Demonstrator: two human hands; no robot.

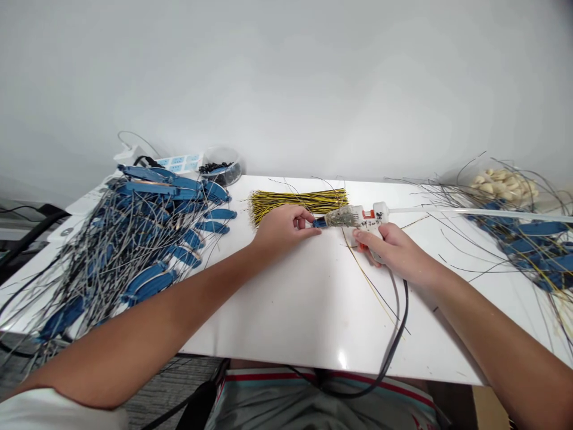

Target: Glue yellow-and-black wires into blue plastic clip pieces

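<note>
A white plastic, pistol-shaped glue gun [375, 226] with orange-red parts and dark handwritten marks on its body is held just above the middle of the desk [286, 304]. Its tapered front is crusted with a rough, grey-brown coating and points at a small dark-blue piece [319, 223], close to or touching it; the gap is too small to tell. The fingers of the left hand [286, 226] are pinched on that piece, thumb against index. The right hand [398, 251] has its fingers wrapped around the gun's handle. From the gun's rear runs a long, straight, translucent glue stick [470, 211], and a smooth black cable [394, 352] loops down over the desk's front edge.

Just behind the left hand lies a dense bundle of thin yellow-and-black wires [304, 199], combed nearly parallel; a few loose yellow and black strands [369, 278] lie below the gun. Farther left, curved blue pieces [150, 283] sit among a bristling tangle of grey and black wires [107, 251], near a round clear bowl [233, 173] of small black bits. At the far right, more blue pieces [532, 246] lie before a mound of rounded cream-coloured pieces [505, 184].
</note>
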